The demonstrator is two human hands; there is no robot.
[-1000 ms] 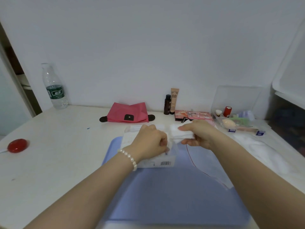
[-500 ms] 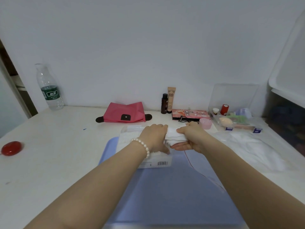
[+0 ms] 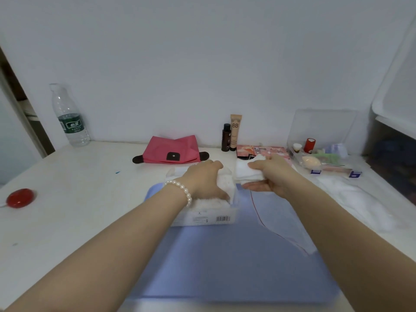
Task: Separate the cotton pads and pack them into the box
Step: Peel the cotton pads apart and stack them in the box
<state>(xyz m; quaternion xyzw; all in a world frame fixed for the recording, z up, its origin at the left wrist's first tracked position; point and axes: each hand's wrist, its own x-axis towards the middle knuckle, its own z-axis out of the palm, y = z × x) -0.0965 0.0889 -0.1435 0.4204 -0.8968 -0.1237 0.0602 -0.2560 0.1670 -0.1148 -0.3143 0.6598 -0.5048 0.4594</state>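
Observation:
A clear plastic box (image 3: 202, 218) with a barcode label stands on the far edge of a blue mat (image 3: 236, 262). White cotton pads (image 3: 209, 202) fill it. My left hand (image 3: 206, 180) is down inside the box, fingers curled around a bunch of pads there. Just right of the box, my right hand (image 3: 269, 174) grips a separate stack of white cotton pads (image 3: 247, 172), held a little above the mat. The two hands are apart by a narrow gap.
A clear bag with a red thread (image 3: 283, 221) lies right of the box. Behind are a pink pouch (image 3: 171, 150), two cosmetic tubes (image 3: 231, 134), a palette (image 3: 263, 150), a clear organiser (image 3: 324, 154). A water bottle (image 3: 68, 118) and a red object (image 3: 20, 198) sit left.
The hands, joined on one stack before, have drawn apart. My left hand has sunk into the box with pads; my right hand has carried its stack to the right.

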